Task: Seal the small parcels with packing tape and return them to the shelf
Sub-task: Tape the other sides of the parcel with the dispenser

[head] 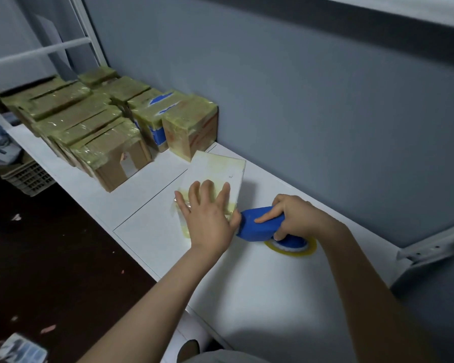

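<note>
A small white parcel (216,169) with yellowish tape on it lies on the white shelf surface (260,289). My left hand (209,218) presses flat on its near end, fingers spread. Just to its right, my right hand (296,214) grips the blue tape dispenser (260,224), whose nose touches the parcel's near right corner. The dispenser's yellowish tape roll (303,248) rests on the surface under my right hand.
Several taped brown parcels (89,132) stand in rows at the far left of the shelf, the nearest (192,127) just beyond the white parcel. A grey wall runs behind. A metal bracket (435,247) juts out at right. Dark floor with a crate (29,176) lies left.
</note>
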